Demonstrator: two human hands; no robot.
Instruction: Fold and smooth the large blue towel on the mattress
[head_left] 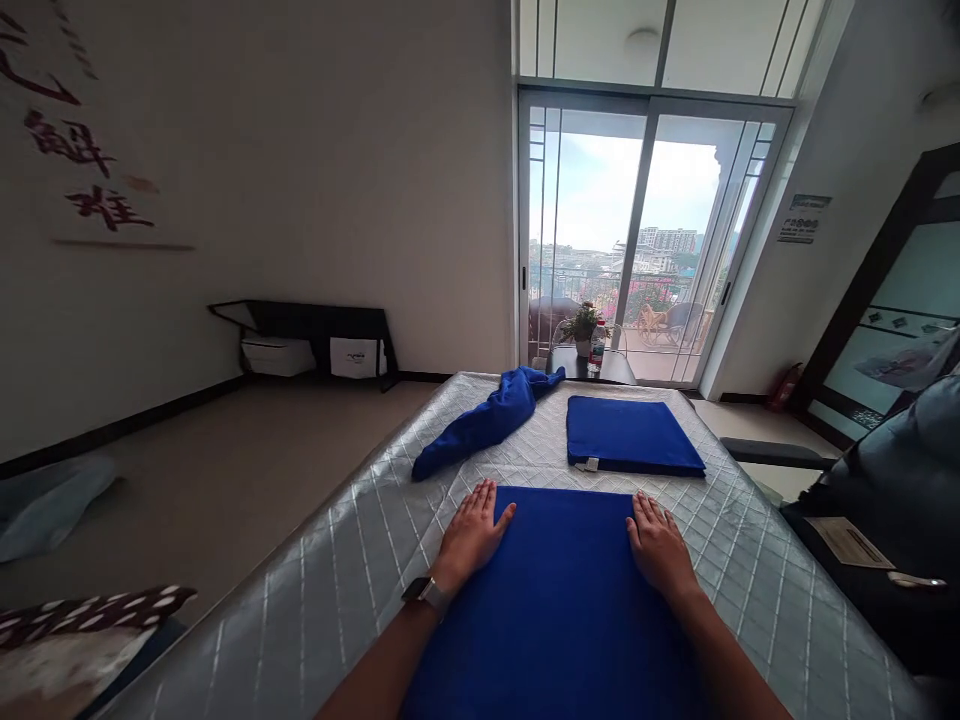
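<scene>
A flat blue cloth (566,600) lies spread on the silver quilted cover, running down past the bottom of the view. At its far left corner rests my left hand (477,530), fingers stretched out and thumb apart, with a watch on the wrist. My right hand (658,540) lies along the far right corner, fingers extended, palm down. Neither hand grips anything. Beyond the cloth sits a squarish blue cushion-like piece (630,432) with a small white tag at its near edge. To its left is a crumpled blue cloth (495,415).
The silver quilted cover (322,570) slopes off at its left edge. Past its far end stands a small table with a potted plant (585,325) and a bottle (597,348). A black chair (885,500) is close on the right. A patterned cushion (82,640) shows lower left.
</scene>
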